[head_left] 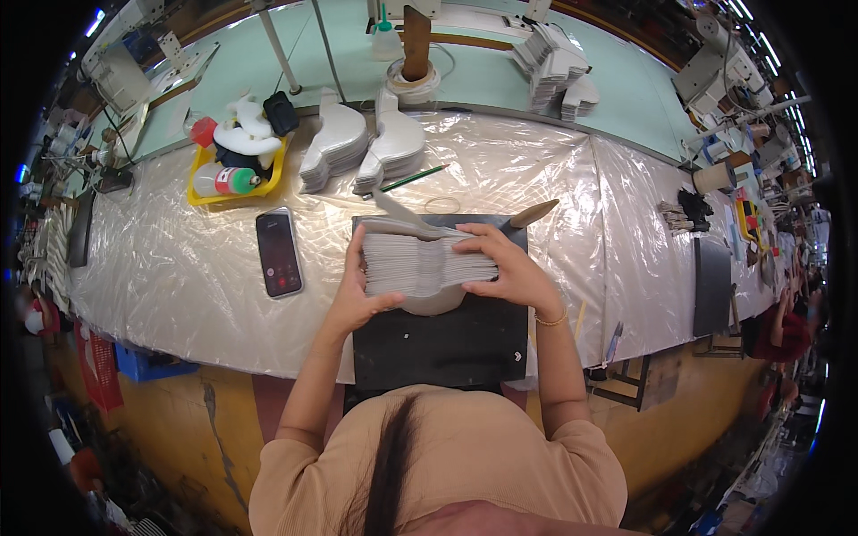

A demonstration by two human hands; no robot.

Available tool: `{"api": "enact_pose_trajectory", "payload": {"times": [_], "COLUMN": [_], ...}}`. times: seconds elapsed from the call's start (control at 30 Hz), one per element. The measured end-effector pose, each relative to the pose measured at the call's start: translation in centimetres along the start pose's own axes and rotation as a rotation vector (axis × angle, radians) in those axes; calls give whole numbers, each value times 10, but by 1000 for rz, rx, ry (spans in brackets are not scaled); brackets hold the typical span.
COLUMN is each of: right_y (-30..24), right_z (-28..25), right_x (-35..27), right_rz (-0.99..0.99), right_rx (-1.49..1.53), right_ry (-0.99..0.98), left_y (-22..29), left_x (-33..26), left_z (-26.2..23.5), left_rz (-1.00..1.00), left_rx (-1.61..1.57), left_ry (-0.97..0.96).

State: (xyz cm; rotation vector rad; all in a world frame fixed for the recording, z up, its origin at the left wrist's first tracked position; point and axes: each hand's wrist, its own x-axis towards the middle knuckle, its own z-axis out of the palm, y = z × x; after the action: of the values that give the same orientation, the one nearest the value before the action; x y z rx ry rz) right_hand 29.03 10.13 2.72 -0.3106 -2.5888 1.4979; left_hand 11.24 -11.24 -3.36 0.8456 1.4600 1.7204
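Note:
A thick stack of grey flat cut pieces (418, 266) stands on edge over a black mat (438, 344) in front of me. My left hand (355, 295) clasps the stack's left side, fingers over its top edge. My right hand (505, 263) presses the right end, thumb and fingers wrapped around it. One loose piece (399, 213) sticks up from the back of the stack. A wooden-handled tool (533, 214) lies just beyond my right hand.
A phone (279, 253) lies left of the mat on the plastic-covered table (179, 268). A yellow tray (234, 170) with bottles, two piles of grey pieces (362, 147), a green pencil (414, 178) and a rubber band (441, 205) sit behind. Another person (786, 326) is at far right.

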Motion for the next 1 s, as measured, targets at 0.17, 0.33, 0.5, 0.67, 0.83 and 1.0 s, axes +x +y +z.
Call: {"api": "enact_pose_trajectory", "payload": {"times": [0.17,0.33,0.5,0.67,0.83,1.0], "right_y": [8,10,24,44,31,-2], "right_z": [-5,-18,-13,9,8,17], "right_x": [8,13,18,32,21,-8], "right_rz": [-72,-86,-120,-24,22,7], "right_rx": [46,207,386,140,-99,-374], "right_ry": [-53,-128,-264,-178,-59,296], "left_y": [3,43,56,20,8,15], "left_x": [-8,-16,-28,-19,-35,-58], "left_z": [17,27,24,15,13,-10], "left_rz": [-101,-175,-177,-305,-307,-466], "left_rx": [-132,-338,-164,20,56,184], "left_ry": [121,172,187,196,229,283]}}
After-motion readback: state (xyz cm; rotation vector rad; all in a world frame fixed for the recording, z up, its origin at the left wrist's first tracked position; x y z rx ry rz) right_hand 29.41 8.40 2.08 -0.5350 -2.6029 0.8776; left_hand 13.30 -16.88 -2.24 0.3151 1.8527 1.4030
